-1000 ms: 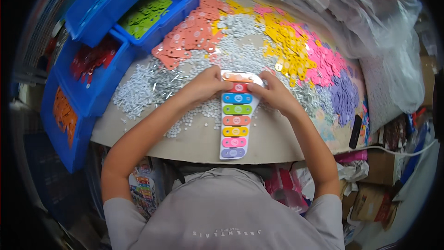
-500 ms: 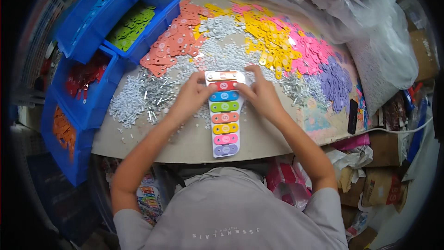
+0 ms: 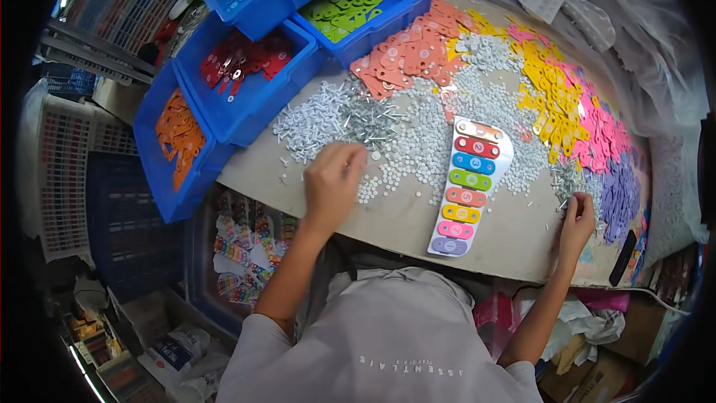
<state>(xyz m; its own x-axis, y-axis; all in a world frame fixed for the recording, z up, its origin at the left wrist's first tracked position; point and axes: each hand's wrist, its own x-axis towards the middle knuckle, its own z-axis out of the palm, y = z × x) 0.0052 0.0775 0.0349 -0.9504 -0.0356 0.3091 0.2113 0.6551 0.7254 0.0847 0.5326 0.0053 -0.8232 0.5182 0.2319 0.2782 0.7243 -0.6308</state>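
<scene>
A toy xylophone lies tilted on the table between my hands, a white board carrying a column of coloured key plates. Neither hand touches it. My left hand is over the table just below the heap of small white pegs and the pile of silver screws. Its fingers are curled together, slightly blurred, and what they hold is hidden. At the right, my right hand has thumb and fingertips pinched beside a smaller heap of silver screws; anything between them is too small to make out.
Blue bins at the left hold red, orange, green and blue plates. Salmon, yellow, pink and purple plates lie along the back and right, around scattered white caps. A black oblong object lies at the right edge.
Both hands have left the xylophone's top end, the left going toward the pegs and the right toward the right-hand screws. The view has swung left, so the xylophone appears further right.
</scene>
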